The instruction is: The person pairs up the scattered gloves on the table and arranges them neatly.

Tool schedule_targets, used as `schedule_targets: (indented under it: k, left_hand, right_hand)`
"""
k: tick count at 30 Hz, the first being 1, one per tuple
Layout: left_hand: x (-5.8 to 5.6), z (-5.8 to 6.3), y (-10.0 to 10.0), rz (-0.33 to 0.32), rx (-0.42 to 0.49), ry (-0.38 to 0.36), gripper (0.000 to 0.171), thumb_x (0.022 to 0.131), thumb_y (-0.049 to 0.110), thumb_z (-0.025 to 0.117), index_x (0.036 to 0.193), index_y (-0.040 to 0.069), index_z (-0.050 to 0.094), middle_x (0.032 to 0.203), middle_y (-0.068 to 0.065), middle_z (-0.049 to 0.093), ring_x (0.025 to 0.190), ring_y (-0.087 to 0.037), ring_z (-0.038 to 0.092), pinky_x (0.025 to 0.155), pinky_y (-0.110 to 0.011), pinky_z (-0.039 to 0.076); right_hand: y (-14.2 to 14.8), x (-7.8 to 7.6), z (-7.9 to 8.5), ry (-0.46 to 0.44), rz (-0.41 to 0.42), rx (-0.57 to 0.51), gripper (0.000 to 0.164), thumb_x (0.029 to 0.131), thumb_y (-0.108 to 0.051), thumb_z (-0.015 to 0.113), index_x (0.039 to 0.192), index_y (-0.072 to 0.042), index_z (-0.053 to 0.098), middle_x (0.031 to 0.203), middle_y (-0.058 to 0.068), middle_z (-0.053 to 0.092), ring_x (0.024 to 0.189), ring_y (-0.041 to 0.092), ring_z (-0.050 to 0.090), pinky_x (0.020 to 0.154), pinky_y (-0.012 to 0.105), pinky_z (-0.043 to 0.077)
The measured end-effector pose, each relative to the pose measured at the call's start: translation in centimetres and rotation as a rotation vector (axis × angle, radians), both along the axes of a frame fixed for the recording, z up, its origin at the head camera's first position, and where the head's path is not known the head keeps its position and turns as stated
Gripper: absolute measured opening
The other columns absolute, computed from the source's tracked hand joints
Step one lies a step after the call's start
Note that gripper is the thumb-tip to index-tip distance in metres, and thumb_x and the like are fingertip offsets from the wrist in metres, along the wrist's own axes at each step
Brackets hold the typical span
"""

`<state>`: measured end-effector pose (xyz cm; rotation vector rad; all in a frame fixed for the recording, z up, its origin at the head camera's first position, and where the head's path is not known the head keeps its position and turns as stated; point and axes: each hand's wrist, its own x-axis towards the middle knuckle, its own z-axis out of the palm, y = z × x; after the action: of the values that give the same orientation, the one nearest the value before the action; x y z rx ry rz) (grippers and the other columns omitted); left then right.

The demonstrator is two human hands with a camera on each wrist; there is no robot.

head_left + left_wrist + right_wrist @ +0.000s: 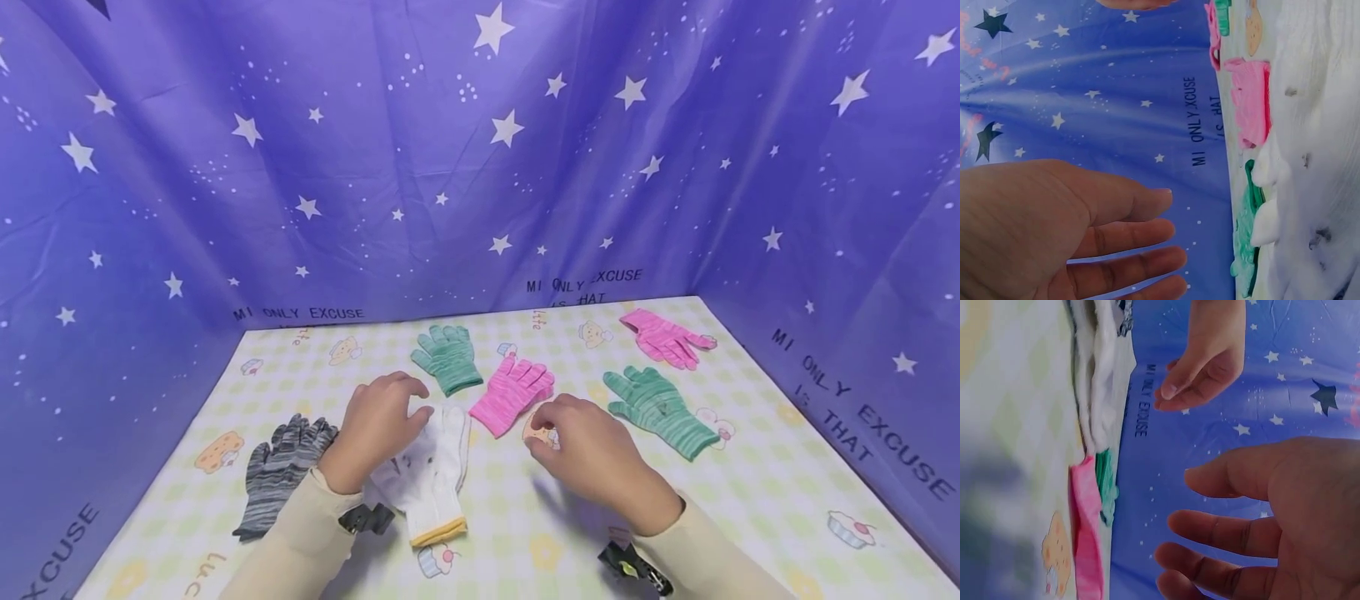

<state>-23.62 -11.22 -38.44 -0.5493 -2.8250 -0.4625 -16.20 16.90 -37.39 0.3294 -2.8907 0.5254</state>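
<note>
Both hands hover over a table, holding nothing, with fingers loosely bent. My left hand (381,427) is above the upper left side of a white knit glove (444,479) with a yellow-edged cuff and dark smudges. To its left lies a black-and-grey striped glove (283,467), partly behind the left forearm. My right hand (588,454) hangs between a pink glove (510,397) and a green glove (660,412). In the left wrist view the left fingers (1141,259) are spread apart. The right wrist view has the right fingers (1210,537) spread too, apart from the pink glove.
Another green glove (448,358) lies at the back middle, and another pink glove (666,338) at the back right. The table wears a checked cloth (780,500) with cartoon prints. A purple star-patterned curtain (420,167) encloses the back and sides.
</note>
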Motion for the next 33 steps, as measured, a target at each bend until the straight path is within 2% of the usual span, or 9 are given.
schedule_targets:
  k: [5,13,22,28,33]
  left_hand:
    - [-0.3,-0.1,0.3,0.002,-0.003,-0.022,0.023,0.089,0.03,0.078,0.108,0.017,0.079,0.113,0.001,0.075,0.106,-0.025,0.071,0.084,-0.05,0.051]
    - [-1.2,0.0,1.0,-0.011,0.005,-0.076,0.025,0.092,0.031,0.077,0.111,0.016,0.079,0.118,0.0,0.075,0.111,-0.025,0.071,0.087,-0.052,0.052]
    - [-2.6,0.0,2.5,-0.037,-0.004,-0.126,0.03,0.092,0.033,0.077,0.116,0.016,0.078,0.124,-0.003,0.075,0.116,-0.027,0.07,0.089,-0.052,0.052]
    - [-3.2,0.4,3.8,-0.036,-0.025,-0.156,0.033,0.093,0.034,0.076,0.121,0.016,0.076,0.125,-0.001,0.074,0.117,-0.027,0.069,0.091,-0.053,0.051]
    - [-3.9,0.4,4.3,-0.044,-0.05,-0.17,0.028,0.094,0.027,0.073,0.12,0.017,0.076,0.123,0.0,0.075,0.115,-0.028,0.069,0.089,-0.052,0.05]
  right_hand:
    - [1.2,0.0,0.0,-0.007,-0.008,-0.009,0.015,0.087,-0.033,0.079,0.096,-0.022,0.077,0.096,-0.004,0.071,0.086,0.013,0.068,0.071,0.038,0.055]
    - [3.1,0.2,-0.5,-0.07,-0.055,-0.051,0.014,0.089,-0.036,0.077,0.098,-0.025,0.077,0.099,-0.004,0.072,0.086,0.013,0.065,0.069,0.036,0.052]
    - [4.1,-0.1,-1.3,-0.107,-0.071,-0.12,0.011,0.09,-0.035,0.077,0.096,-0.026,0.077,0.094,-0.009,0.071,0.088,0.015,0.065,0.071,0.036,0.052]
    - [5.3,-0.2,-1.6,-0.134,-0.095,-0.161,0.015,0.093,-0.035,0.075,0.102,-0.023,0.077,0.101,-0.007,0.073,0.094,0.018,0.067,0.08,0.041,0.054]
    - [6.0,-0.3,-1.6,-0.141,-0.124,-0.194,0.013,0.092,-0.034,0.075,0.1,-0.023,0.077,0.102,-0.005,0.074,0.093,0.018,0.066,0.081,0.041,0.053]
